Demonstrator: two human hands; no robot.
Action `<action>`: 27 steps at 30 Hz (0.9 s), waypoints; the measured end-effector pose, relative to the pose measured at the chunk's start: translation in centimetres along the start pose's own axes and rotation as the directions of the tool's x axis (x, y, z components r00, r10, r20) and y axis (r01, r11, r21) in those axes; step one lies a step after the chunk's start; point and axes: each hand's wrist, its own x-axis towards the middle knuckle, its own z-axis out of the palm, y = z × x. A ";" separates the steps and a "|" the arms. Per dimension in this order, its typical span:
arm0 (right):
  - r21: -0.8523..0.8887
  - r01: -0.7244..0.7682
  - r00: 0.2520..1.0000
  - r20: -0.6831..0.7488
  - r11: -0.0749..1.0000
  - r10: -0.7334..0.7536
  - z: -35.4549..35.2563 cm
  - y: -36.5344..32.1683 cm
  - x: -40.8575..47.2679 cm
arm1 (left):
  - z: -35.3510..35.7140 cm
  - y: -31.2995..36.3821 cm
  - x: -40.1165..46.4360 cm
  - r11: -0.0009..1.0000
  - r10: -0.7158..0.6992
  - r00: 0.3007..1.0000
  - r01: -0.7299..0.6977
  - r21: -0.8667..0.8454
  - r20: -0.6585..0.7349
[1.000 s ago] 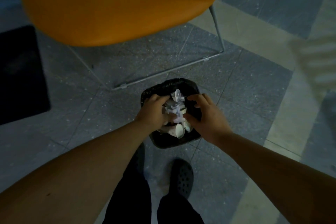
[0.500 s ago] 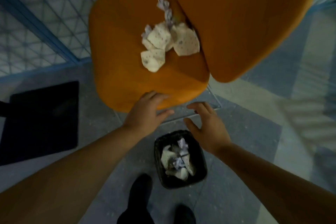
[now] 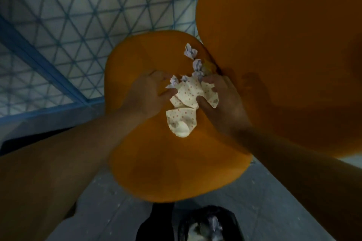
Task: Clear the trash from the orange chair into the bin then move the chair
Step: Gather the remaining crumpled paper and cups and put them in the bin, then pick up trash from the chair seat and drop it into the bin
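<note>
Orange plastic fills most of what we see: the chair seat (image 3: 156, 162) spreads below us and its backrest (image 3: 284, 55) rises at the right. On the seat, close to where it meets the backrest, lies the trash: cream paper scraps dotted with red (image 3: 188, 94), one crumpled piece (image 3: 181, 121) lying a little nearer to us, and small wads of white-lilac paper (image 3: 191, 52) strung out toward the back of the seat.

Our left hand (image 3: 148, 92) rests on the seat at the left edge of the pile, fingers curled in against the dotted paper and a small wad. Our right hand (image 3: 221, 98) comes in from the other side, its thumb and fingers pinching the dotted scraps. The two hands close on the pile from both sides, near each other but not touching.

At the bottom edge, just below the front of the seat, we see the black bin (image 3: 207, 225) on the grey floor (image 3: 117, 211), with pale paper already inside. Behind the chair stands a blue lattice panel (image 3: 78, 15).
</note>
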 end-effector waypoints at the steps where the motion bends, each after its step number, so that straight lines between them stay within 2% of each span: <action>1: -0.006 0.001 1.000 -0.007 1.000 -0.002 0.8 0.7 1.5 | 0.3 -1.0 1.6 1.000 -0.004 1.000 0.004 0.003 0.013; 4: -0.007 0.010 1.000 -0.015 1.000 -0.010 2.3 2.9 5.2 | 1.4 -3.5 6.2 0.999 0.009 0.999 -0.011 0.042 0.048; 7: 0.028 -0.057 0.998 0.007 0.998 0.057 3.5 4.9 9.5 | 2.6 -5.7 11.7 1.000 0.018 0.996 -0.020 0.020 0.088; 14: -0.071 -0.097 0.991 0.089 0.993 0.103 5.2 8.3 17.6 | 5.4 -7.4 23.1 0.988 0.121 0.957 -0.142 0.061 0.263; 16: -0.108 -0.123 0.979 0.151 0.986 0.139 5.5 9.1 19.6 | 6.5 -7.8 25.8 0.986 0.124 0.937 -0.154 0.068 0.326; 19: -0.165 -0.134 0.922 0.341 0.977 0.184 6.0 10.8 21.5 | 8.2 -8.0 28.5 0.984 0.116 0.901 -0.163 0.077 0.418; 22: -0.184 -0.099 0.869 0.464 0.978 0.175 6.3 12.0 22.2 | 9.6 -7.7 29.7 0.954 0.184 0.851 -0.275 0.119 0.492; 25: -0.133 -0.087 0.859 0.493 0.987 0.142 6.6 12.4 22.2 | 10.9 -8.4 29.6 0.911 0.279 0.807 -0.394 0.122 0.520; 27: -0.123 -0.115 0.866 0.474 0.986 0.160 6.8 12.4 22.1 | 11.3 -9.0 29.1 0.920 0.308 0.813 -0.387 0.064 0.494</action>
